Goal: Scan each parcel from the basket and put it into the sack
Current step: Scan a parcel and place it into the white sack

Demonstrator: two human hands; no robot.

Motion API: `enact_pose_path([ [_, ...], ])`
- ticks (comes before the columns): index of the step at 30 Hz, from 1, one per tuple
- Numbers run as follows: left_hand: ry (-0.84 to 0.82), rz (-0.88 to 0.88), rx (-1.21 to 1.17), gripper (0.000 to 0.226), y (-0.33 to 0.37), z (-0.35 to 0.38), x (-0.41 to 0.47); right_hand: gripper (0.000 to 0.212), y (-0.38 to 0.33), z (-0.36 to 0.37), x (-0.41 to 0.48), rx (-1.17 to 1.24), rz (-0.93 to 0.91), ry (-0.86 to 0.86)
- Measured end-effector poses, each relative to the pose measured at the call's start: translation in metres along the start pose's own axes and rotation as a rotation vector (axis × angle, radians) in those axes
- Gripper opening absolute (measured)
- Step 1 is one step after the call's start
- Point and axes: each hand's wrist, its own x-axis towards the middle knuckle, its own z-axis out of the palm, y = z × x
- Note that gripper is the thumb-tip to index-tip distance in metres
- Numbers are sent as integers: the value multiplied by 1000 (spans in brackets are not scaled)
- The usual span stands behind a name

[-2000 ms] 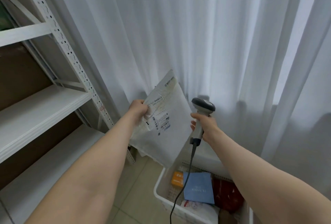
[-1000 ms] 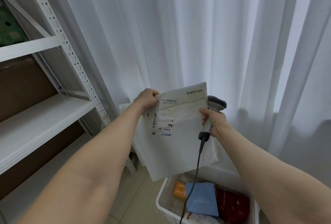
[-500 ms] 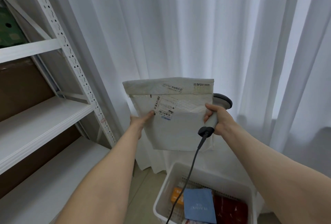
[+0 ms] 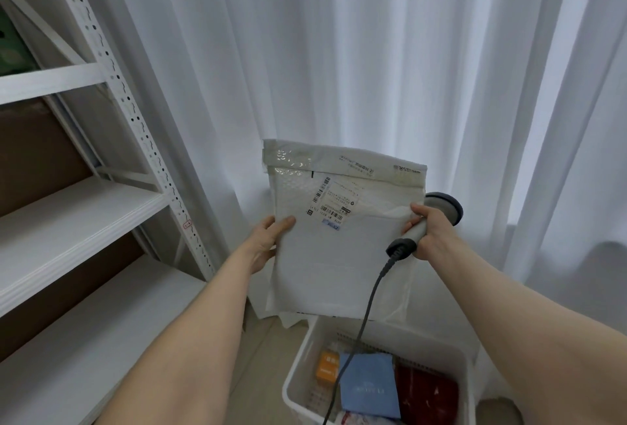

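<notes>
1. Parcels are kept in a white plastic basket (image 4: 296,373) at the lower right of the frame. A flat blue packet (image 4: 368,385) is seen in the middle, with a small orange box (image 4: 327,368) just to its left and a dark red packet (image 4: 427,394) to its right. The far wall of the basket is pierced with slots.
2. One parcel (image 4: 339,272) is held upright at the centre of the frame, above the basket and in front of the curtain (image 4: 373,51). It is a white, rectangular padded mailer. Its top flap is folded over and sealed under a glossy greyish strip with print on it.
3. A white label (image 4: 334,204) with barcodes is stuck slightly askew on the upper half of the parcel.
4. The parcel's left edge is pinched by the left hand (image 4: 268,241). The thumb is laid on the front and the fingers are hidden behind.
5. A grey scanner (image 4: 444,205) is grasped by the right hand (image 4: 431,234), whose fingers are curled round the handle. The parcel's right edge is touched by the thumb.
6. A dark cable (image 4: 368,309) is hung from the scanner's handle across the parcel's front and down into the basket.
7. White metal shelving (image 4: 84,214) with a perforated upright is set at the left of the frame, and the pleated curtain is thin and pale.
</notes>
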Motion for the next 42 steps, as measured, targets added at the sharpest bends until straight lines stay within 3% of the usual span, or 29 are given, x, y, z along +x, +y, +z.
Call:
enact_pose_path([
  [5,-7,-14,95,48,-14,7,-4,18,12,2,11,-3,-17,78],
  [10,32,-43,2,46,-13,12,-6,11,17,-2,8,-58,-57,108],
  [14,139,-10,-14,45,5,12,-1,20,22,-17,7,-200,-56,62],
  [18,311,14,92,80,24,8,12,21,30,-23,3,-299,117,-6],
  [20,237,-81,137,83,33,8,14,21,37,-22,5,-350,120,28],
  [23,-149,-297,298,68,42,3,3,14,42,-25,14,-380,82,111],
  [25,-291,-372,514,73,34,-4,-1,11,43,-29,18,-347,67,124],
  [27,-211,-361,549,66,23,-6,-2,13,43,-28,22,-322,39,105],
  [32,111,-210,104,58,-1,0,8,32,46,-18,28,-306,-36,71],
  [36,192,-110,99,40,-5,8,10,29,50,-11,23,-471,-295,155],
  [38,232,-59,144,37,-8,7,15,29,47,-9,16,-581,-340,41],
  [42,201,-52,310,46,-11,-2,25,11,44,4,-7,-832,-262,-299],
])
